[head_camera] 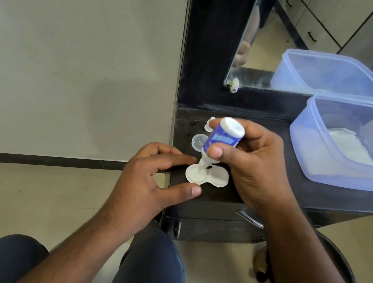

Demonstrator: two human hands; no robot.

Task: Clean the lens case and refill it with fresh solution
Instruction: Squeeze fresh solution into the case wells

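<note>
A white two-well lens case (207,176) lies open on the black counter (318,194) near its left front corner. My right hand (253,161) is shut on a small blue-and-white solution bottle (224,137), turned upside down with its nozzle over the case's left well. My left hand (153,175) steadies the case's left rim with forefinger and thumb. One clear round cap (198,141) rests on the counter just behind the case. A small white cap (210,123) lies behind the bottle, partly hidden.
A translucent blue plastic tub (307,141) with white tissue inside stands on the counter's right. A mirror (295,36) leans behind it, reflecting the tub. The counter's left edge drops to a tiled floor. A dark bin (342,261) sits under the counter at right.
</note>
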